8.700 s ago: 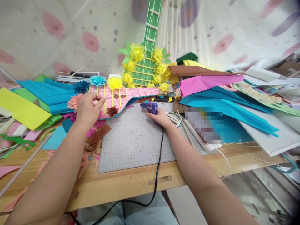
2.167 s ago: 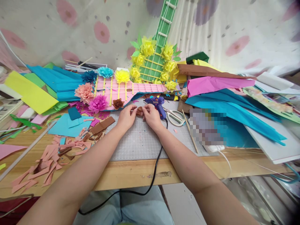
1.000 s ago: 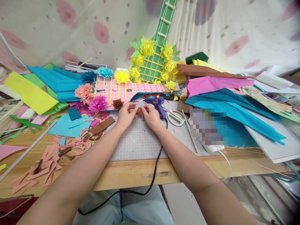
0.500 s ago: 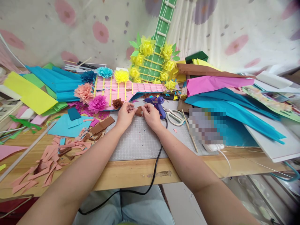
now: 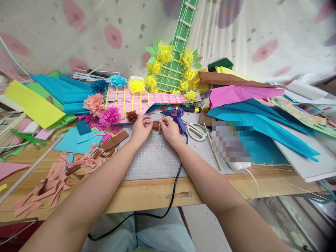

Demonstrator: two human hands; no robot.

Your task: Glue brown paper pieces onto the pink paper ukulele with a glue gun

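Between my two hands is a small brown paper piece, pinched at its left edge by my left hand and at its right edge by my right hand. Both hands are closed at the fingertips, above the grey cutting mat. Just behind them lies a pink paper guitar with a brown paper flower and a magenta paper flower along its near edge. A purple glue gun rests right behind my right hand.
Scissors and a thin wooden stick lie to the right. Pink paper scraps spread over the left. A black cord runs over the table edge. A green paper guitar stands behind; blue paper sheets are stacked right.
The brown paper piece has turned slightly between my fingertips and shows a smoother, rounder face. My hands have hardly moved.
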